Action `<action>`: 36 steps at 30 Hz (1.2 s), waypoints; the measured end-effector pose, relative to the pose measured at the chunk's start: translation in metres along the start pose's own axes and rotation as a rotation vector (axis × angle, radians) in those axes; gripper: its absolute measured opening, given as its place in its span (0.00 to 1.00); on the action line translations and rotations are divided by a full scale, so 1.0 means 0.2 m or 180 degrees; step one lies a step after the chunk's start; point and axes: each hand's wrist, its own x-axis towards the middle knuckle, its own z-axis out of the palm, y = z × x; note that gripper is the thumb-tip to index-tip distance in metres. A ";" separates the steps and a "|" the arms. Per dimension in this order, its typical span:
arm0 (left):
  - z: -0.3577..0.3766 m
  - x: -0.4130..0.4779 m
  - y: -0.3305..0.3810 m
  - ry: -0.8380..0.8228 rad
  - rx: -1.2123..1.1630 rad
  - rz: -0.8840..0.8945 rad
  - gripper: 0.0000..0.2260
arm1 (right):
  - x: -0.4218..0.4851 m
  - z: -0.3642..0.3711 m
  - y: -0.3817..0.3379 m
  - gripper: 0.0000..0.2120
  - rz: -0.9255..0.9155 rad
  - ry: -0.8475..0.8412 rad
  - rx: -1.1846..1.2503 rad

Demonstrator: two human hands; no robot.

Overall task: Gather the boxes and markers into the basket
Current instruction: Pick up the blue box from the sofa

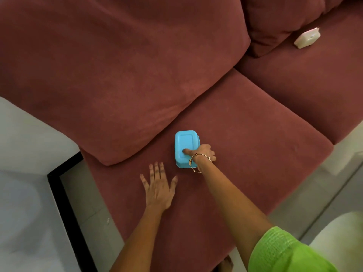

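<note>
A light blue plastic box (pixel 185 144) with a lid sits on the dark red sofa seat (pixel 255 146). My right hand (pixel 202 153) grips its near right side, thumb on the lid and fingers wrapped round the far edge; a thin bangle circles that wrist. My left hand (pixel 158 186) hovers flat with spread fingers just left of and nearer than the box, touching nothing I can see. A small white and pink box (pixel 307 37) lies on the far right seat cushion. No basket or markers are in view.
A large red back cushion (pixel 117 75) leans over the seat left of the blue box. A black-framed table edge (pixel 64 203) stands at the lower left beside the sofa. Pale floor (pixel 322 193) runs along the right.
</note>
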 end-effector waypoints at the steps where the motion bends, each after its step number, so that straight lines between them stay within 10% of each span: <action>1: 0.00 0.00 -0.01 0.0015 -0.0020 -0.0008 0.37 | 0.01 0.00 0.00 0.40 0.0027 0.0031 -0.0080; 22: -0.10 -0.04 -0.08 0.0121 0.0051 0.0100 0.39 | -0.07 0.06 0.04 0.41 -0.0499 -0.0137 0.0588; 36: -0.10 -0.54 1.21 -0.0083 0.0692 0.2634 0.34 | -0.38 -1.38 1.32 0.32 -0.0348 0.1985 0.2076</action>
